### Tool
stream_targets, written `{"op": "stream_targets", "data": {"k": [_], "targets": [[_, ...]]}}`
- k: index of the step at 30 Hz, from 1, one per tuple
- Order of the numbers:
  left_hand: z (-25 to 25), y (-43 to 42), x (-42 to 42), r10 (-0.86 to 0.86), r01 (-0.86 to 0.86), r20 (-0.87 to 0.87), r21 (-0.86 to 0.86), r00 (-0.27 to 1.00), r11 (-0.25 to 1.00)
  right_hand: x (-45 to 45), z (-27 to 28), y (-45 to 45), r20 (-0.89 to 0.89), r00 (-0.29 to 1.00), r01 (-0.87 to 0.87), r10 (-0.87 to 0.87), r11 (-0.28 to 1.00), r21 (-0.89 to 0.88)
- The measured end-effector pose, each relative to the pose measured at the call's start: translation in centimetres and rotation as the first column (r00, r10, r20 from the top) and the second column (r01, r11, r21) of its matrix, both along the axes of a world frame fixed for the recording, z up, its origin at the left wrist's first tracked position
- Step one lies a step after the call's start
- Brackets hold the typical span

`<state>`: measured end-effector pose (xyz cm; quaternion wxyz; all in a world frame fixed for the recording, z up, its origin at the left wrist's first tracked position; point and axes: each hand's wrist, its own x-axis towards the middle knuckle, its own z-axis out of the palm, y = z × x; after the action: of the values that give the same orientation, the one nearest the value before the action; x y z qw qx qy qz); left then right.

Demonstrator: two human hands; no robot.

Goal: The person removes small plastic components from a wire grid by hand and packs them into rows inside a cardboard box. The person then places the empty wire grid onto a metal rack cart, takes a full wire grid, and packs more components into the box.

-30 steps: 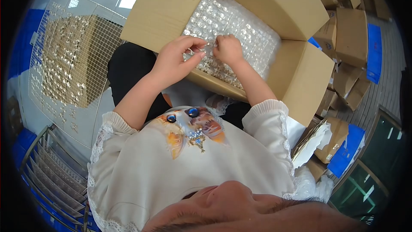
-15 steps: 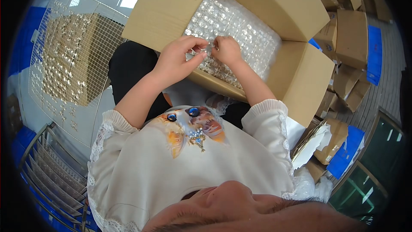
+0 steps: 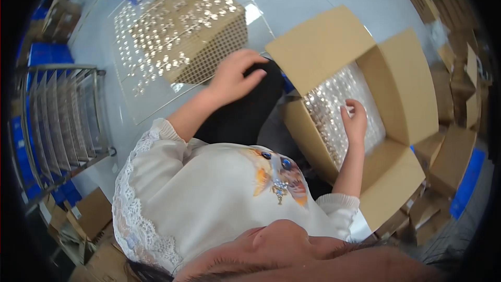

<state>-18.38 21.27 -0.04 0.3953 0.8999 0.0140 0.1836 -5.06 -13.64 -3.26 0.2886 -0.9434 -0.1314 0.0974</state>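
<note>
My left hand (image 3: 235, 77) is above my dark-clothed knee, to the right of a wire mesh rack (image 3: 219, 55). Its thumb and fingers are apart with nothing visible between them. Many small shiny silvery pieces (image 3: 177, 15) are spread over the rack, which rests on a brown carton. My right hand (image 3: 356, 122) hovers over the opened cardboard box (image 3: 402, 83). Its fingers are loosely bent and the thumb stands apart from them; I see nothing held. Inside the box lies clear, bubbly plastic (image 3: 373, 109) with rows of shiny round shapes along its left part.
A metal frame cart (image 3: 65, 125) with several upright mesh panels stands at the left. Stacked cartons (image 3: 454, 156) and a blue sheet (image 3: 467, 183) line the right side. The box's raised flaps (image 3: 318, 47) surround its opening.
My hands, close together over the box before, are now apart. The left has moved out towards the rack; the right stays over the box. The whole view has turned left.
</note>
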Motion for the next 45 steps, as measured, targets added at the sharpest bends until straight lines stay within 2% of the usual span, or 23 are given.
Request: {"op": "stream_targets", "data": {"k": [3, 4, 5, 6, 7, 11, 17, 21, 23, 24, 26, 28, 31, 34, 36, 37, 38, 39, 40, 41, 43, 44, 45], "targets": [[-2.2, 7.1, -3.6, 0.378, -0.314, -0.286, 0.245, 0.881, 0.917, -1.9, 1.9, 1.5, -0.024, 1.000, 0.009, -0.004, 0.979, 0.202], [-4.7, 10.0, -5.1, 0.453, -0.352, -0.124, 0.463, 0.883, 0.814, -2.8, 2.7, 2.2, -0.017, 1.000, -0.006, 0.010, 0.978, 0.210], [-6.3, 12.3, -6.6, 0.527, -0.370, -0.118, 0.585, 0.842, 0.722, -3.9, 3.5, 3.2, -0.050, 0.998, -0.012, 0.026, 0.966, 0.257], [-7.2, 13.7, -7.8, 0.596, -0.372, -0.103, 0.694, 0.797, 0.617, -4.8, 4.0, 4.0, -0.085, 0.996, -0.014, 0.041, 0.953, 0.302], [-7.5, 14.4, -8.5, 0.602, -0.381, -0.096, 0.694, 0.792, 0.611, -5.5, 3.9, 4.5, -0.081, 0.994, -0.047, 0.078, 0.944, 0.326], [-8.4, 16.0, -10.5, 0.555, -0.329, -0.273, 0.574, 0.786, 0.750, -7.9, 4.1, 7.1, -0.021, 0.981, -0.172, 0.195, 0.904, 0.390], [-8.4, 16.5, -10.2, 0.574, -0.398, -0.322, 0.472, 0.752, 0.787, -10.0, 4.8, 9.8, -0.051, 0.970, -0.189, 0.239, 0.865, 0.465], [-7.7, 16.9, -9.3, 0.602, -0.461, -0.474, 0.388, 0.643, 0.798, -11.1, 5.4, 11.0, -0.064, 0.960, -0.200, 0.273, 0.826, 0.528], [-7.6, 16.3, -9.6, 0.556, -0.464, -0.385, 0.311, 0.736, 0.830, -11.5, 5.6, 11.6, -0.070, 0.953, -0.215, 0.295, 0.821, 0.529], [-7.3, 15.6, -9.6, 0.560, -0.468, -0.383, 0.312, 0.735, 0.827, -11.7, 5.6, 12.1, -0.081, 0.946, -0.226, 0.315, 0.816, 0.533], [-6.1, 12.7, -9.0, 0.396, -0.410, -0.323, 0.029, 0.859, 0.912, -12.5, 5.5, 13.3, -0.108, 0.929, -0.243, 0.354, 0.805, 0.542], [-1.5, 7.2, -8.8, 0.132, -0.236, -0.289, -0.359, 0.948, 0.903, -13.4, 7.0, 15.7, -0.067, 0.921, -0.269, 0.384, 0.751, 0.602], [2.4, 2.0, -9.2, -0.214, 0.066, -0.257, -0.484, 0.942, 0.872, -14.6, 7.8, 18.3, 0.036, 0.910, -0.335, 0.413, 0.681, 0.652], [2.1, 0.4, -9.8, -0.279, 0.167, -0.215, -0.427, 0.936, 0.889, -14.1, 7.0, 17.7, -0.023, 0.895, -0.330, 0.445, 0.697, 0.637], [2.0, 1.5, -9.7, -0.275, 0.102, -0.187, -0.624, 0.943, 0.775, -13.9, 6.1, 16.9, -0.090, 0.878, -0.319, 0.470, 0.716, 0.621], [1.9, 2.9, -9.4, -0.152, -0.067, -0.321, -0.579, 0.935, 0.813, -13.8, 5.9, 16.4, -0.093, 0.878, -0.318, 0.470, 0.716, 0.622], [1.2, 4.9, -9.0, 0.066, -0.241, -0.451, -0.343, 0.890, 0.908, -13.9, 5.6, 15.8, -0.125, 0.895, -0.252, 0.428, 0.716, 0.651], [0.4, 7.4, -8.8, 0.284, -0.341, -0.516, -0.017, 0.808, 0.940, -13.9, 5.4, 15.2, -0.158, 0.909, -0.184, 0.386, 0.712, 0.677], [-0.7, 10.2, -8.8, 0.502, -0.392, -0.500, 0.315, 0.706, 0.865, -13.8, 5.3, 14.8, -0.192, 0.919, -0.116, 0.343, 0.703, 0.701], [-2.8, 12.9, -9.2, 0.646, -0.392, -0.430, 0.542, 0.630, 0.743, -13.7, 5.3, 14.5, -0.226, 0.927, -0.048, 0.301, 0.690, 0.722], [-5.4, 16.7, -10.4, 0.763, -0.434, -0.381, 0.651, 0.523, 0.622, -13.4, 5.2, 13.9, -0.243, 0.929, -0.015, 0.278, 0.687, 0.726], [-6.2, 17.9, -10.8, 0.760, -0.428, -0.380, 0.654, 0.527, 0.624, -13.4, 5.2, 13.7, -0.261, 0.931, 0.016, 0.255, 0.686, 0.728], [-6.5, 18.7, -11.1, 0.764, -0.450, -0.456, 0.623, 0.457, 0.640, -13.3, 5.2, 13.4, -0.281, 0.931, 0.050, 0.231, 0.684, 0.728]]}}
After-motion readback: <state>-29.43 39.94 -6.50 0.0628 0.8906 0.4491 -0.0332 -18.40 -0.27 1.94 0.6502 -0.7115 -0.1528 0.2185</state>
